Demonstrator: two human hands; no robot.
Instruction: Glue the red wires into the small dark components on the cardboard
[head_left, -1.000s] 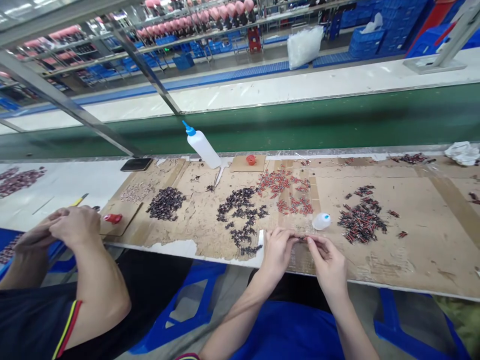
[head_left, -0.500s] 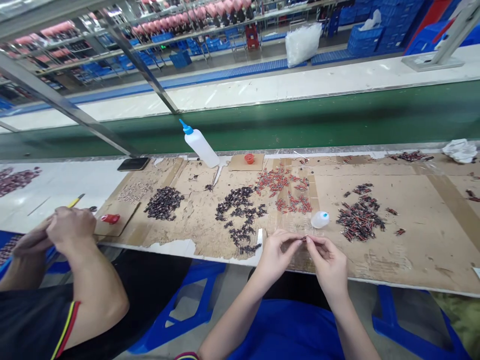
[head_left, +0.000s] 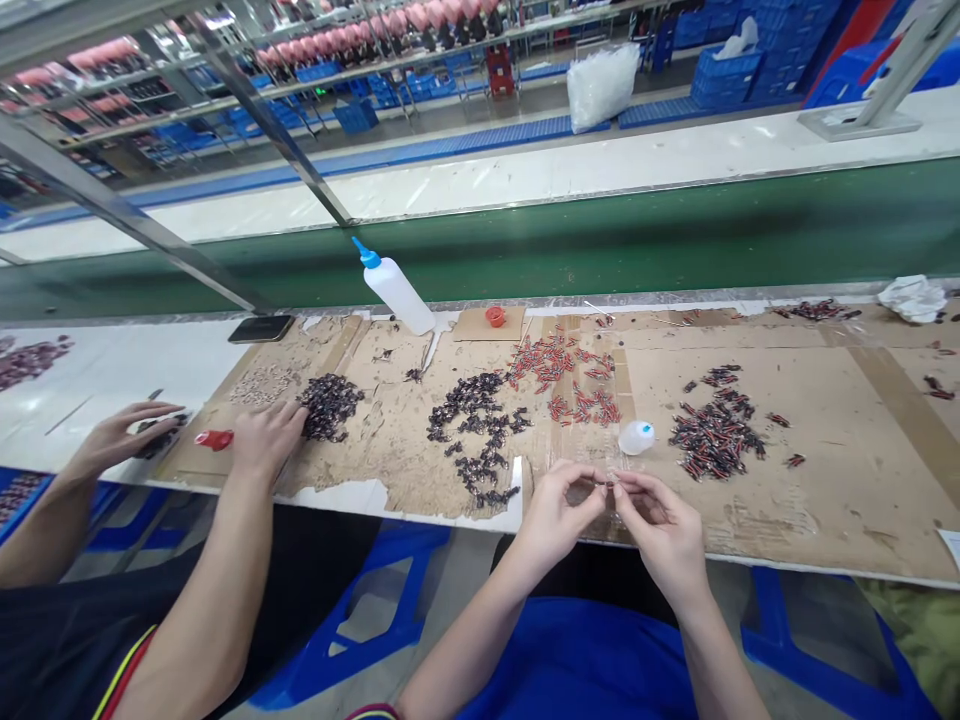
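Note:
My left hand (head_left: 562, 508) and my right hand (head_left: 661, 525) meet fingertip to fingertip at the table's near edge. Both are closed in a pinch. A tiny dark piece seems to lie between them, too small to name. Just beyond my right fingers a small white squeeze bottle (head_left: 636, 437) with a blue tip lies tilted. Past my left hand spreads a heap of small black parts (head_left: 480, 470). Red parts with metal ends (head_left: 551, 358) are scattered farther back. On the right lies a pile of red-and-black parts (head_left: 716, 432).
At left a co-worker's hand (head_left: 268, 435) touches a second black pile (head_left: 330, 405); the other hand (head_left: 127, 435) rests near dark parts. A tall white bottle (head_left: 401, 295), a red cap (head_left: 495, 317) and a phone-like dark slab (head_left: 260, 328) stand along the back. Cardboard (head_left: 810, 400) covers the table.
The co-worker's hands have parted: one has moved right to the black pile, the other lies at the dark parts on the left. My hands stay pinched together, barely shifted.

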